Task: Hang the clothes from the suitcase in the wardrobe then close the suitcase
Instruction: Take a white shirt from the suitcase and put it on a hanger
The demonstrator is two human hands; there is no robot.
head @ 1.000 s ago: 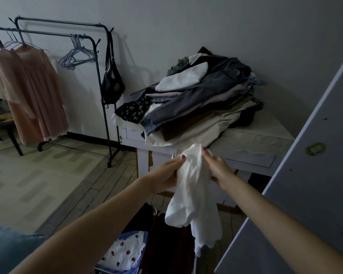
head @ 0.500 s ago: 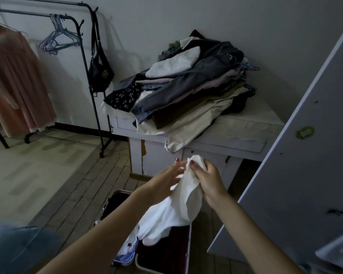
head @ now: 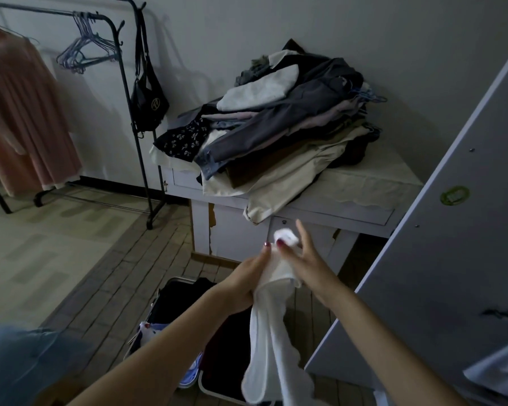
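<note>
Both your hands hold the white garment [head: 272, 341] above the open suitcase [head: 217, 347]: left hand [head: 248, 276] grips it, right hand [head: 301, 259] pinches its top; next you need a hanger [head: 85, 51].

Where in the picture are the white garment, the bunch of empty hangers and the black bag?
white garment [head: 272, 344], head view, on its hanging middle.
empty hangers [head: 84, 52], head view, on the bunch.
black bag [head: 148, 102], head view, on its body.

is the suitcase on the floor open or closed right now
Open. The suitcase lies on the floor below the hands, with dark clothes and a spotted white piece showing inside. Its lid cannot be made out.
</note>
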